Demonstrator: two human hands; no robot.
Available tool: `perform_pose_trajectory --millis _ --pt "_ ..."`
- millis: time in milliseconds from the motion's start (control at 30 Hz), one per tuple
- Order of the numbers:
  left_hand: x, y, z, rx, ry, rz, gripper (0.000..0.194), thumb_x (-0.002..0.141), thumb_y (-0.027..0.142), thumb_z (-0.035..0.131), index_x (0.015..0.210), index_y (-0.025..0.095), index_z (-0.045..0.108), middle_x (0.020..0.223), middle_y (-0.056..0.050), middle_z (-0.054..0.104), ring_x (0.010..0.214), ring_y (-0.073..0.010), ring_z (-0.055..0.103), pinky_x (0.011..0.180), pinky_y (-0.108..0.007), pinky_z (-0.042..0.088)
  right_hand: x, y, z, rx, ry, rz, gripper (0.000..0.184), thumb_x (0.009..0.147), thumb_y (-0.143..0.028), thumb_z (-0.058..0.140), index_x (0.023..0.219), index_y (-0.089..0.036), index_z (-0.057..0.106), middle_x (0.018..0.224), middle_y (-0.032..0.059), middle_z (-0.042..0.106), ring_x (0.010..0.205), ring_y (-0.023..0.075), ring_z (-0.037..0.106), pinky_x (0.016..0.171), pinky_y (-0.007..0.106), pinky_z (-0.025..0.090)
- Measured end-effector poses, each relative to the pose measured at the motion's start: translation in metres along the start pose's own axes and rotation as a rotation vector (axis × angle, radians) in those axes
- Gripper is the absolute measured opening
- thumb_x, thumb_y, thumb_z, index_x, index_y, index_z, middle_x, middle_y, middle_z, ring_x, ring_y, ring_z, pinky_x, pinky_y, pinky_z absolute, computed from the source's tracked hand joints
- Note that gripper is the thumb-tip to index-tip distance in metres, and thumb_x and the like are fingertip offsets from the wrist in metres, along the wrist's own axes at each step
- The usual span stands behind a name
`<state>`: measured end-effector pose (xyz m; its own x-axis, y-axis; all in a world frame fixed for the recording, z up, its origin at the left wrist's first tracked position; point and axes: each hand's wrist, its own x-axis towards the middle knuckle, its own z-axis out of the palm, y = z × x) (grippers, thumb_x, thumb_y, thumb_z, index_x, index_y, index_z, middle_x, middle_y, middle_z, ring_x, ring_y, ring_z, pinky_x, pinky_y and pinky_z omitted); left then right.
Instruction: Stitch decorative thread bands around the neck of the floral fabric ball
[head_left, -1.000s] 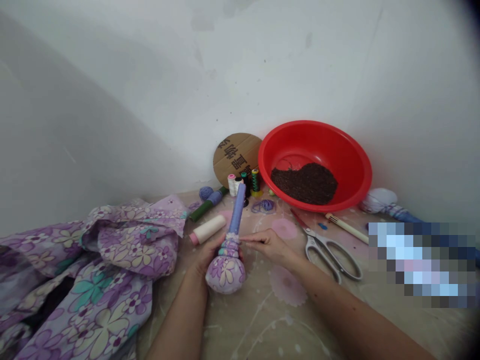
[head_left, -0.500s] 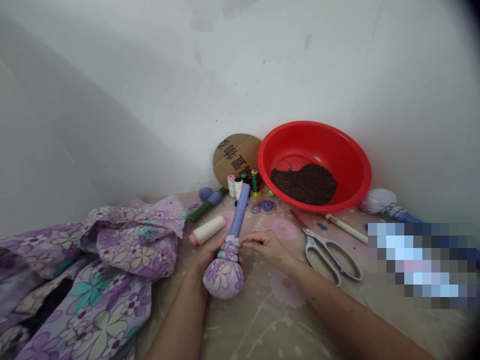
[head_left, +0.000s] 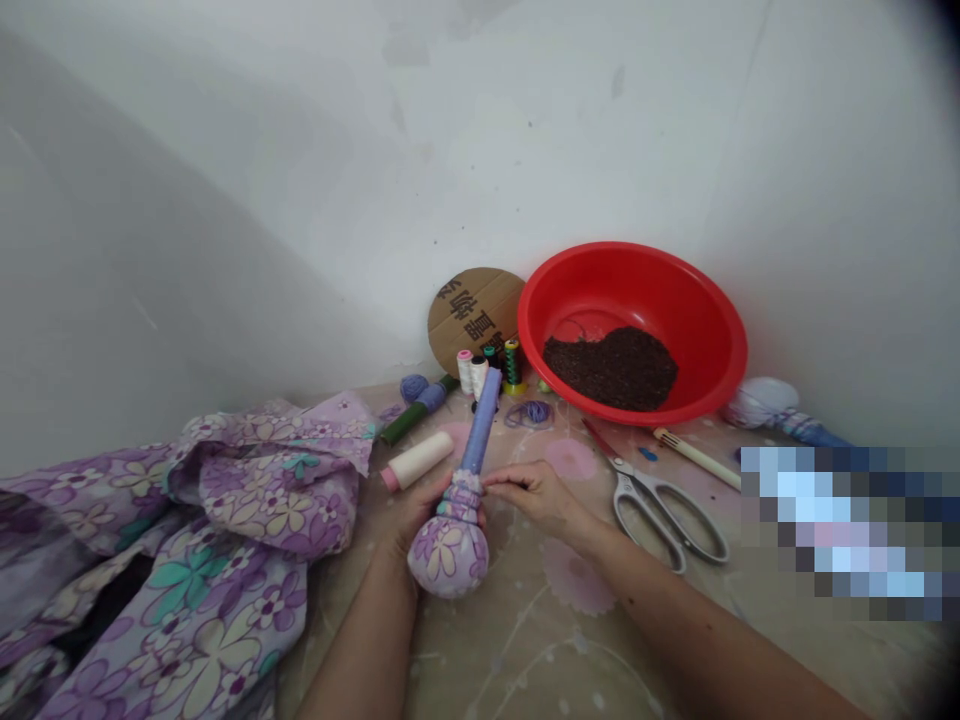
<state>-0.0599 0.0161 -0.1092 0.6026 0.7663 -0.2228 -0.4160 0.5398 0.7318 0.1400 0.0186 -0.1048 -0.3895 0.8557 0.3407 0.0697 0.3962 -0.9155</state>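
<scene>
A stick with a round, stuffed head of purple floral cloth (head_left: pixel 450 555) slants away from me, head nearest. Its purple-wrapped handle (head_left: pixel 482 425) points toward the wall. Bands of gathered cloth and winding ring the neck between them. My left hand (head_left: pixel 421 510) is wrapped round this neck from the left and below, a fingertip showing on the right side. My right hand (head_left: pixel 536 495) meets the neck from the right, thumb and forefinger pinched together at the upper edge of the gathered cloth. Whatever lies in that pinch is too small to make out.
Floral cloth (head_left: pixel 225 560) lies heaped at left. A white thread cone (head_left: pixel 420 460), purple yarn (head_left: pixel 534 412), thread spools (head_left: pixel 514 368) and a green stick (head_left: pixel 409 420) lie beyond. Scissors (head_left: pixel 652 505) rest at right, a red basin (head_left: pixel 720 310) with dark grains behind; a cardboard disc (head_left: pixel 457 310) leans on the wall.
Almost nothing differs. The whole view has shifted slightly, and both hands keep their places at the neck of the stick.
</scene>
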Motion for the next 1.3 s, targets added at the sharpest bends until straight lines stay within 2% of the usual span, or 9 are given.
perform_pose_trajectory --millis 67,233,433,633,867,1067,1300 --pt "0.0 -0.001 0.0 -0.011 -0.01 -0.014 0.032 0.088 0.035 0.042 0.097 0.011 0.062 0.067 -0.006 0.068 0.068 -0.0208 0.067 0.068 -0.031 0.049 0.0 0.001 -0.002 0.016 -0.026 -0.003 0.025 0.078 -0.036 0.06 0.091 -0.021 0.075 0.09 0.0038 0.075 0.082 0.0209 0.069 0.078 0.033 0.053" --pt "-0.001 0.0 0.0 -0.019 -0.147 -0.019 0.033 0.085 0.039 0.047 0.093 0.012 0.065 0.06 -0.006 0.066 0.058 -0.0187 0.065 0.062 -0.029 0.049 0.0 0.001 -0.007 0.009 -0.074 0.007 0.025 0.078 -0.034 0.06 0.094 -0.021 0.074 0.092 0.0034 0.074 0.082 0.0218 0.069 0.077 0.033 0.053" --pt "-0.002 0.003 0.002 0.082 -0.13 -0.004 0.036 0.086 0.041 0.046 0.09 0.011 0.066 0.061 -0.007 0.068 0.061 -0.021 0.066 0.059 -0.029 0.049 0.0 0.0 -0.004 0.018 -0.048 -0.018 0.024 0.078 -0.037 0.061 0.089 -0.02 0.074 0.088 0.0037 0.075 0.081 0.0206 0.068 0.077 0.032 0.053" --pt "-0.002 0.004 0.003 0.068 -0.171 -0.043 0.035 0.084 0.042 0.05 0.092 0.011 0.065 0.063 -0.007 0.068 0.063 -0.0218 0.067 0.063 -0.031 0.051 0.0 -0.004 0.003 0.025 0.013 -0.026 0.022 0.077 -0.038 0.062 0.077 -0.019 0.071 0.077 0.003 0.072 0.073 0.0176 0.065 0.071 0.028 0.05" --pt "-0.004 0.006 0.012 0.103 -0.1 -0.026 0.031 0.086 0.037 0.048 0.095 0.012 0.064 0.06 -0.004 0.067 0.062 -0.0197 0.067 0.057 -0.026 0.048 -0.002 -0.01 0.008 0.007 0.071 0.006 0.02 0.076 -0.037 0.06 0.071 -0.018 0.064 0.063 0.0 0.064 0.062 0.0146 0.058 0.059 0.025 0.045" --pt "-0.002 0.004 0.017 0.147 -0.029 -0.031 0.029 0.085 0.036 0.048 0.089 0.011 0.063 0.057 -0.004 0.065 0.059 -0.0196 0.066 0.056 -0.026 0.047 -0.002 -0.01 0.013 0.099 0.064 0.05 0.018 0.075 -0.035 0.06 0.07 -0.019 0.056 0.059 -0.0021 0.06 0.056 0.013 0.057 0.054 0.023 0.043" --pt "-0.001 0.002 0.019 0.142 0.125 -0.044 0.031 0.079 0.034 0.056 0.094 0.007 0.059 0.056 -0.005 0.063 0.053 -0.0189 0.063 0.055 -0.027 0.047 -0.001 -0.007 0.014 0.09 0.065 0.073 0.021 0.074 -0.036 0.061 0.07 -0.019 0.051 0.056 -0.0054 0.051 0.05 0.0094 0.047 0.05 0.021 0.036"
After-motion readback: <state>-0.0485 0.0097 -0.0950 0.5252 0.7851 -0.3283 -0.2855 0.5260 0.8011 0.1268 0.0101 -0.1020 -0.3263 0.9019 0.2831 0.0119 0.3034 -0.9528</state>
